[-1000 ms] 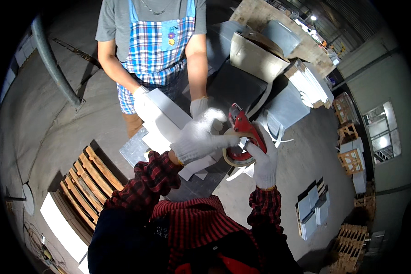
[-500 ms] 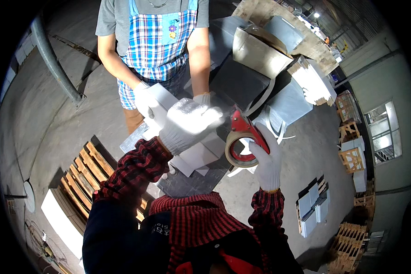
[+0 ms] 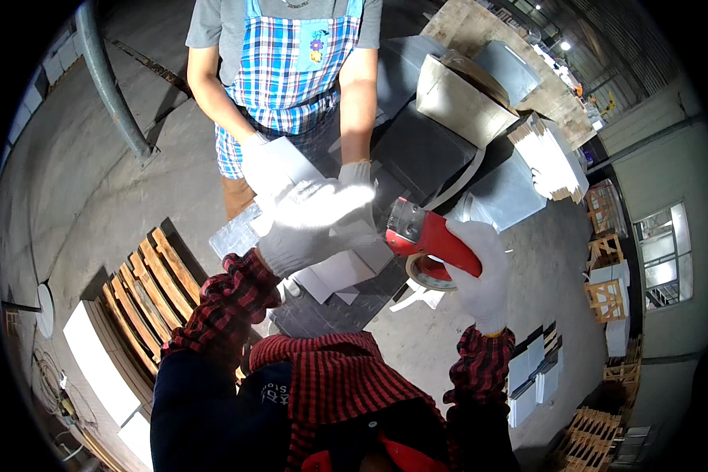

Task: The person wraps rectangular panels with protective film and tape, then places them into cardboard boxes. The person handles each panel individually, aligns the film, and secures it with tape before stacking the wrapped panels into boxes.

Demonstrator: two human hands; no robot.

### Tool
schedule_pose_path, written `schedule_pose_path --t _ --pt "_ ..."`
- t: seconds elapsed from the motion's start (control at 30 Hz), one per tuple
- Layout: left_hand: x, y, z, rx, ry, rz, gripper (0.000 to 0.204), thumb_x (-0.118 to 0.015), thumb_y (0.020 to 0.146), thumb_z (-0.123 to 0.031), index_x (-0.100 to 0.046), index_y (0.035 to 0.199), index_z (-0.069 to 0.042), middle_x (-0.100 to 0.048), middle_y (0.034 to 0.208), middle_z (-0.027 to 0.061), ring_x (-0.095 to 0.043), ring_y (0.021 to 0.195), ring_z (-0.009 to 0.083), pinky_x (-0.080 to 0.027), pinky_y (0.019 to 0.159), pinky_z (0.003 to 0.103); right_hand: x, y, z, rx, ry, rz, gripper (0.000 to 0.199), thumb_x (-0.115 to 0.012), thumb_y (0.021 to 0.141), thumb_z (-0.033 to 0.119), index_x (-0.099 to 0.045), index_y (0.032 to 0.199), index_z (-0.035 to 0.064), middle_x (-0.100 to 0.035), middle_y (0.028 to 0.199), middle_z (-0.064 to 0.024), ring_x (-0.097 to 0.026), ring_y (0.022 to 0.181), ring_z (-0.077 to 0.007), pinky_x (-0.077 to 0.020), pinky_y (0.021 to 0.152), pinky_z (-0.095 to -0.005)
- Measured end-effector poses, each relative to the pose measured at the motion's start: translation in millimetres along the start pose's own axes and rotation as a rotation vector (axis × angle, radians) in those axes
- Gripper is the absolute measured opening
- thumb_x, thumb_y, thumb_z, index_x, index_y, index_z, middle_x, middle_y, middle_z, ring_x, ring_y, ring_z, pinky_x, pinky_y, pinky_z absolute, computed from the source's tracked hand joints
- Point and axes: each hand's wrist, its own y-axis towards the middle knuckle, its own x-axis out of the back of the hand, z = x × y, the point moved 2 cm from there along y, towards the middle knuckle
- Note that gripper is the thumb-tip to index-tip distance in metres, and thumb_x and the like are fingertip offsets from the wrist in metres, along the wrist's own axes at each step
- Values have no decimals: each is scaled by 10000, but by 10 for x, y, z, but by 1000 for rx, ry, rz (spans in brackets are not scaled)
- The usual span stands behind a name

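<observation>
My right hand, in a white glove, grips a red tape dispenser. Its metal head points up and left, and the tape roll hangs beneath. Left of it, my gloved left hand has its fingers stretched out toward the right, over white boxes on a dark stand. Strong glare washes out those fingers; any tape at their tips cannot be made out. Across from me, a co-worker in gloves holds a white box just beyond my left hand.
Dark boxes and a pale open carton stand at the far right. Wooden pallets and stacked white boards lie at the left. A grey pole rises at the far left; flat grey packs lie lower right.
My right hand has turned the tape dispenser, so its head now faces up-left and the roll shows less. My left hand has shifted slightly left and down. The whole view has shifted a little.
</observation>
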Motion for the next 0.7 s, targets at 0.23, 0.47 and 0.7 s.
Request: schedule_pose_path --t 0.23,0.47,0.7 --pt "136 -213 46 -279 365 7 441 -703 797 -138 -659 1219 -263 -660 1099 1 -638 1042 229 -496 939 391 285 131 29 -8 -37 40 467 -597 712 -128 -648 1154 14 -642 1098 -122 -641 1015 -232 -496 899 -314" --pt "-401 -283 118 926 -1395 224 743 -326 982 -615 -561 1280 23 -640 1202 180 -670 1030 301 -532 936 398 507 303 18 5 -46 -13 439 -647 728 -105 -662 1147 27 -638 1099 -124 -649 1002 -247 -516 873 -328" --pt "-746 120 -13 803 -1975 652 746 -353 985 -647 -569 1263 11 -665 1148 153 -684 957 295 -535 901 417 362 327 86 178 -47 22 489 -653 684 -109 -674 1150 40 -616 1094 -128 -633 988 -280 -501 876 -336"
